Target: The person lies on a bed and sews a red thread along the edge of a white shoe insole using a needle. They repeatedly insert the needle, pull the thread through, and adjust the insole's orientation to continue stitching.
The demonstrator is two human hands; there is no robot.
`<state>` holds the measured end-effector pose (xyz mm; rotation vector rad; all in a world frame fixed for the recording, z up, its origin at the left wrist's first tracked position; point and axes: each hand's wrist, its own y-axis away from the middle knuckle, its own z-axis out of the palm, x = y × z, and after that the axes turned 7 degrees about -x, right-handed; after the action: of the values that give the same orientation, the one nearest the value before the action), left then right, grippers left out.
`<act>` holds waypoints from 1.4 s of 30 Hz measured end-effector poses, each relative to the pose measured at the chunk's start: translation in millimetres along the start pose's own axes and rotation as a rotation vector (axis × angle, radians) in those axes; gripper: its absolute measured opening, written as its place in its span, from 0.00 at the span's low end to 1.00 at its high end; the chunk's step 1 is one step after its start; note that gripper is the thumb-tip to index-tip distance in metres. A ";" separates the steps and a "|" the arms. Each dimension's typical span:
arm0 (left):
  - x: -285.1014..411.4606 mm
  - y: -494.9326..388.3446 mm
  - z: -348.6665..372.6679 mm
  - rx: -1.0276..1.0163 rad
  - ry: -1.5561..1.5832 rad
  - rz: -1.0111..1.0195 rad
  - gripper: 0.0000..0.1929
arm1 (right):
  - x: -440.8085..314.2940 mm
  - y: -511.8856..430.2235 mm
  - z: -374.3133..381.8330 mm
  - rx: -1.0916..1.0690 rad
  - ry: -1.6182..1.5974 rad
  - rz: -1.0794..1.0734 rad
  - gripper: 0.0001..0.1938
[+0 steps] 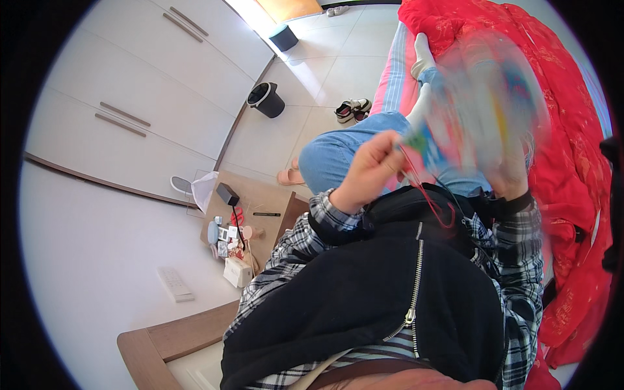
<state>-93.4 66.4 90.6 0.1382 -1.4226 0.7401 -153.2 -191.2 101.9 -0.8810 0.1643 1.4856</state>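
Observation:
My left hand (373, 168) pinches the near edge of a clear plastic bag (480, 122) with colourful print, blurred by motion. A thin red cord (446, 214) hangs in a loop below those fingers, in front of my black jacket. On the bag's other side is my right hand (509, 165), also blurred. Its fingers run up behind or inside the clear plastic, and which of the two I cannot tell. The bag is above my legs in blue jeans (341, 151). Whatever it may contain is too smeared to make out.
A red quilt (575, 195) covers the bed at right. At left a bedside table (263, 195) bears red-handled scissors (237, 216), a black pen (266, 214) and small boxes. A black bin (266, 100), sneakers (353, 110) and pink slippers (290, 176) are on the tiled floor.

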 end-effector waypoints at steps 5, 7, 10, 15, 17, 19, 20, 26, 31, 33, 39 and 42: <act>-4.8 4.3 -28.7 0.131 0.445 0.038 0.07 | -31.2 25.4 -54.2 0.248 -0.066 -0.126 0.10; -5.0 7.3 -39.8 0.164 0.589 0.070 0.06 | -52.7 42.2 -84.6 0.327 -0.211 -0.249 0.08; -4.0 13.4 -53.4 0.200 0.798 0.116 0.06 | -88.3 72.7 -134.3 0.408 -0.248 -0.436 0.10; -2.5 13.9 -54.4 0.176 0.890 0.126 0.06 | -121.9 96.7 -157.2 0.728 -0.116 -0.760 0.10; -7.1 10.9 -42.5 0.151 0.911 0.071 0.05 | -109.8 84.1 -139.1 0.679 -0.036 -0.725 0.08; -10.0 6.4 -30.5 0.066 0.869 0.001 0.06 | -88.8 63.5 -107.4 0.583 0.079 -0.623 0.06; -11.0 4.7 -24.6 0.020 0.869 -0.034 0.06 | -75.2 51.8 -89.2 0.455 0.131 -0.547 0.05; -9.4 -3.6 -6.8 -0.149 0.805 -0.111 0.09 | 1.7 1.4 18.3 0.392 0.669 -0.190 0.09; -9.4 -5.1 4.4 -0.179 0.813 -0.128 0.11 | 34.5 -8.7 65.3 0.104 1.154 -0.098 0.05; -9.7 -6.3 7.2 -0.189 0.800 -0.132 0.12 | 36.9 -8.4 71.5 0.047 1.257 -0.119 0.05; -12.2 -7.0 12.2 -0.235 0.753 -0.126 0.14 | 41.1 -11.5 72.2 -0.051 1.407 -0.206 0.06; -12.6 -6.6 13.9 -0.247 0.748 -0.131 0.14 | 42.2 -11.8 71.1 -0.057 1.448 -0.264 0.06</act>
<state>-101.2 49.4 83.7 -0.2203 -0.7661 0.4290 -166.1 -113.8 130.4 -1.7983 1.0086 0.3679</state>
